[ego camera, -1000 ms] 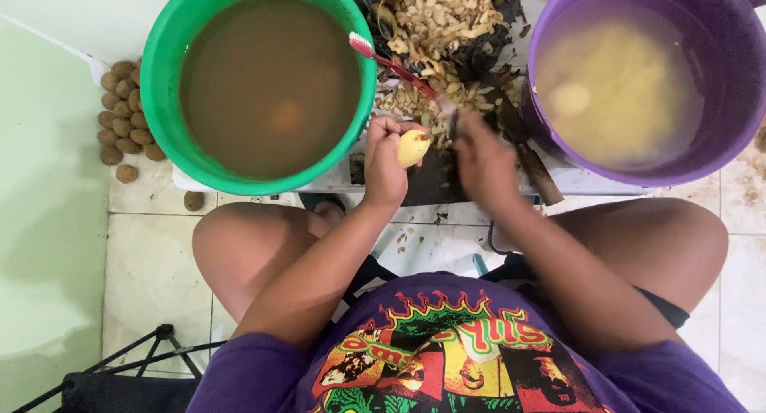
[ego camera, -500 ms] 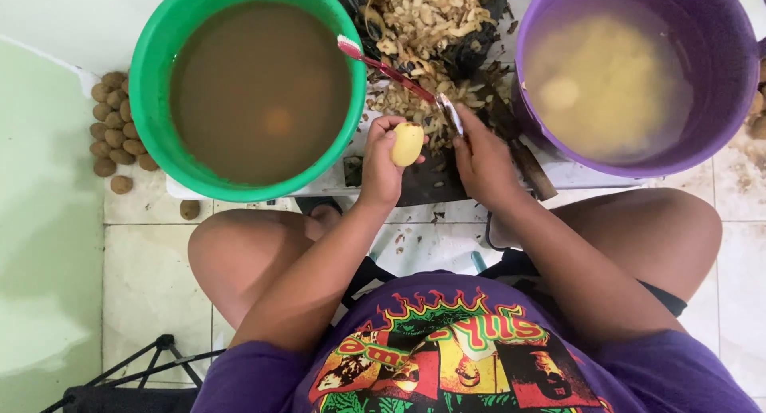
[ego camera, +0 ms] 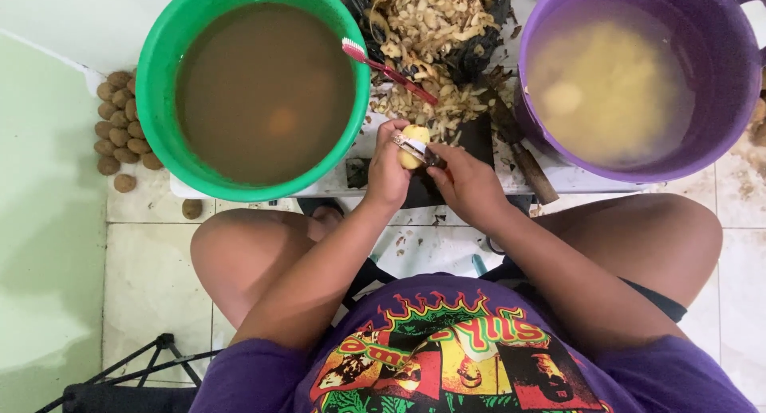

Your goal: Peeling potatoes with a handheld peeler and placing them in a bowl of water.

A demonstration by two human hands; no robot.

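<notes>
The left hand (ego camera: 388, 172) closes its fingers around a small yellow potato (ego camera: 414, 135), held above the dark board between the green bucket (ego camera: 163, 126) and the purple bucket (ego camera: 722, 142). The right hand (ego camera: 467, 183) grips a peeler (ego camera: 416, 150) laid against the potato. Peelings (ego camera: 435, 22) are heaped just beyond.

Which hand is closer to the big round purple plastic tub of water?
Right. The right hand is just beside the purple tub; the left hand sits farther away, holding the small yellow potato.
</notes>
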